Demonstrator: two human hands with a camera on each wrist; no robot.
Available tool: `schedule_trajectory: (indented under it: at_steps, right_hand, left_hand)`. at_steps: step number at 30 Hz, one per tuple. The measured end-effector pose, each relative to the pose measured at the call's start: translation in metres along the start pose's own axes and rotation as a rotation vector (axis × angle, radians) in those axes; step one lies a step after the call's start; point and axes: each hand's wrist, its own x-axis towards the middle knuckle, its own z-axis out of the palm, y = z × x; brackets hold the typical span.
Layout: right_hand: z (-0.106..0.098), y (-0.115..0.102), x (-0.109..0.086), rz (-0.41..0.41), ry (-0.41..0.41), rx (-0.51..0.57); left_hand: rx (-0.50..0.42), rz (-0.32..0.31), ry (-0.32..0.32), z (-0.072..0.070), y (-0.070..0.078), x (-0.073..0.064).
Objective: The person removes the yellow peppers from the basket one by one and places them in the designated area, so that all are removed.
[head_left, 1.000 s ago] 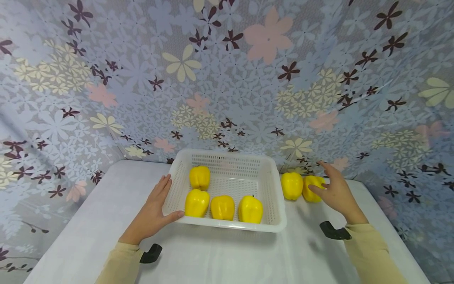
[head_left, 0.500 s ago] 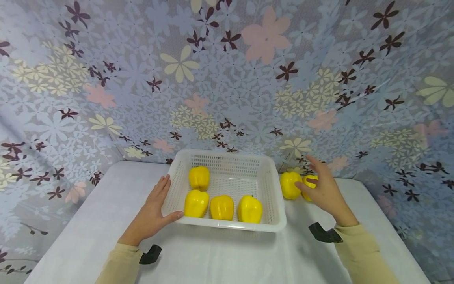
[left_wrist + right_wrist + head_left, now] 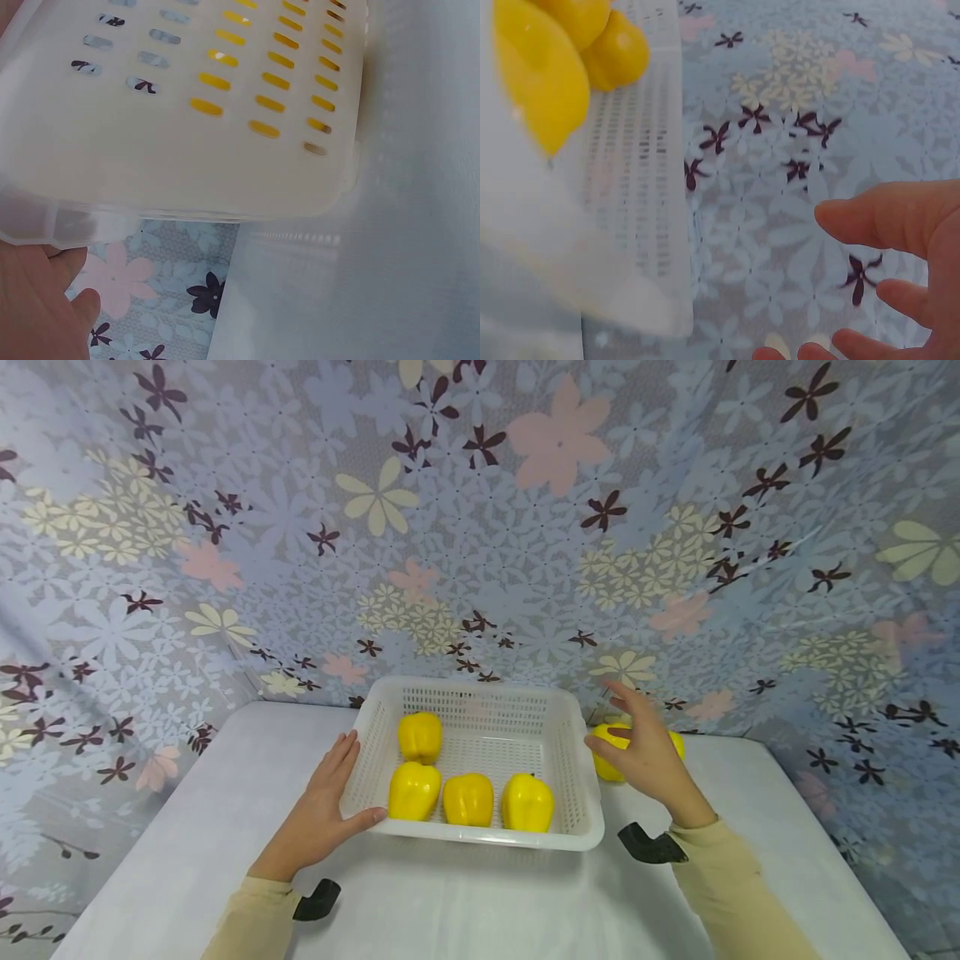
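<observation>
A white perforated plastic basket (image 3: 480, 835) holds several yellow bell peppers (image 3: 468, 800), three of them lined up along its front side. My left hand (image 3: 318, 814) rests against the basket's left side, fingers extended along the wall and thumb at the front corner; the left wrist view shows its fingertips (image 3: 67, 266) right at the rim. To the right of the basket, my right hand (image 3: 648, 764) hovers with fingers spread and nothing in its grasp. It partly hides a yellow bell pepper (image 3: 604, 766) beside the basket and another pepper (image 3: 678, 743) behind the hand.
The basket stands on a table covered in white cloth (image 3: 480, 910). A flower-patterned curtain (image 3: 480, 527) hangs directly behind the table and continues along both sides. Black straps (image 3: 651, 846) are worn at both wrists over beige sleeves.
My right hand has moved left, from over the farther pepper to the one beside the basket and its right rim. The left hand and basket have stayed in place.
</observation>
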Motion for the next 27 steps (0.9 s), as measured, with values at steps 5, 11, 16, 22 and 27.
schedule_trajectory:
  at_steps: [5,11,16,22,27]
  right_hand:
    - [0.011,-0.010,0.007,-0.001,-0.020,0.053]
    - [0.027,-0.019,0.015,-0.009,-0.041,0.110]
    - [0.038,-0.024,0.022,-0.017,-0.080,0.163]
    - [0.050,-0.030,0.030,-0.004,-0.109,0.217]
    - [0.060,-0.036,0.036,0.026,-0.121,0.226]
  left_hand:
    - [-0.002,0.006,0.007,0.000,-0.001,-0.001]
    - [0.005,0.008,0.016,0.001,-0.001,-0.001]
    - [0.002,0.006,0.015,0.002,-0.002,-0.001]
    - [-0.006,0.007,0.015,0.001,-0.001,-0.001]
    - [-0.007,0.005,0.011,0.001,0.000,-0.001]
